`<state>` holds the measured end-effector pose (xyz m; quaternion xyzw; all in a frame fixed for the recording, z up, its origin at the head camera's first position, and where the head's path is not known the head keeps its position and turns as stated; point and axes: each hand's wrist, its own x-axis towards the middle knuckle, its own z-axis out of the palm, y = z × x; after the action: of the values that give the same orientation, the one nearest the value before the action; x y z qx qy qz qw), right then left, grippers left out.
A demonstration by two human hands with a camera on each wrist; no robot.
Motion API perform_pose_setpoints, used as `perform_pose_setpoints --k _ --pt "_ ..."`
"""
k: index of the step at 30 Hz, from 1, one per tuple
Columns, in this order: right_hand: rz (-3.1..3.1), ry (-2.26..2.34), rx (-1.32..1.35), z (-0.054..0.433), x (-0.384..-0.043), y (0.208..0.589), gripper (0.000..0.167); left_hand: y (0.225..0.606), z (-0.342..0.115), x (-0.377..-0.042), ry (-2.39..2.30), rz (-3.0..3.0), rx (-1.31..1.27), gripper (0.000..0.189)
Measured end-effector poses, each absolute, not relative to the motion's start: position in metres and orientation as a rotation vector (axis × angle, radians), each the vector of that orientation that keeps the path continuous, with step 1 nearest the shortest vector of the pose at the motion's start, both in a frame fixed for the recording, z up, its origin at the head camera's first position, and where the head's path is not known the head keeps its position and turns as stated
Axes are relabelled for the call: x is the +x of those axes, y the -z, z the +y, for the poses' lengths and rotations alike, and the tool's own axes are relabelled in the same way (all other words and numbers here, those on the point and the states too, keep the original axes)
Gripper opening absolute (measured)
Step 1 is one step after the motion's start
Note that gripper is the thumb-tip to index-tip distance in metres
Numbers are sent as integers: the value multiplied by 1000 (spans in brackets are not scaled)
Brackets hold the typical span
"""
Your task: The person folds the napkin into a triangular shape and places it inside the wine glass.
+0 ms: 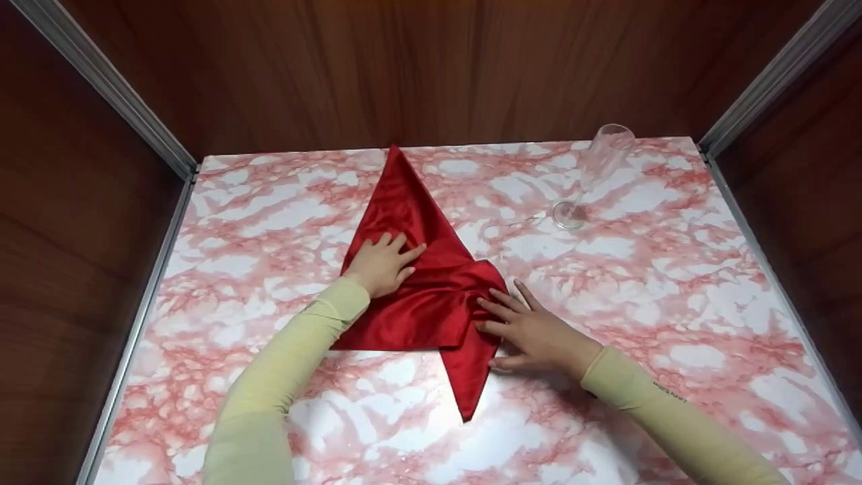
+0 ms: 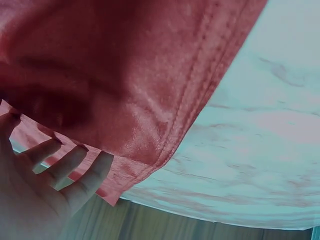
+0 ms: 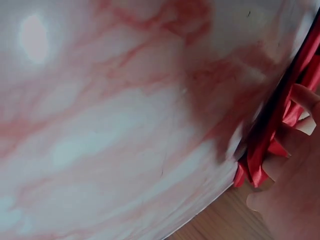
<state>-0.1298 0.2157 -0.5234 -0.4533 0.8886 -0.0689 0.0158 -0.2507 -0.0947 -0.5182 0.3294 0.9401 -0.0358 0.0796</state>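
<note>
A red satin cloth napkin lies partly folded on the table, one point reaching the back edge and another narrow point hanging toward the front. On its left half my left hand rests with fingers spread and straight. The right hand touches the folded right edge of the napkin, its fingers extended over the bunched layers. In the left wrist view a stitched hem runs along the napkin, above the left hand's fingers. The right wrist view shows the right hand against rumpled red folds.
A clear champagne flute stands at the back right. The table has a pink and white marbled top. Brown wood-look panels with metal corner rails enclose it at the back and both sides.
</note>
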Motion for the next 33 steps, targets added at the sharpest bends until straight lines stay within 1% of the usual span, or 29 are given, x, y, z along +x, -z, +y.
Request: perform_pose_setpoints --k 8,17,25,33 --pt "2824 251 -1443 211 -123 523 67 515 -91 -255 46 2815 990 49" --pt "2890 136 -1467 200 -107 524 75 518 -92 -263 84 2804 1065 50" --pt "2825 157 -1469 190 -82 526 81 530 -95 -277 177 2817 1027 53" --pt "2766 199 -1456 183 -61 529 79 532 -97 -284 48 2786 936 53"
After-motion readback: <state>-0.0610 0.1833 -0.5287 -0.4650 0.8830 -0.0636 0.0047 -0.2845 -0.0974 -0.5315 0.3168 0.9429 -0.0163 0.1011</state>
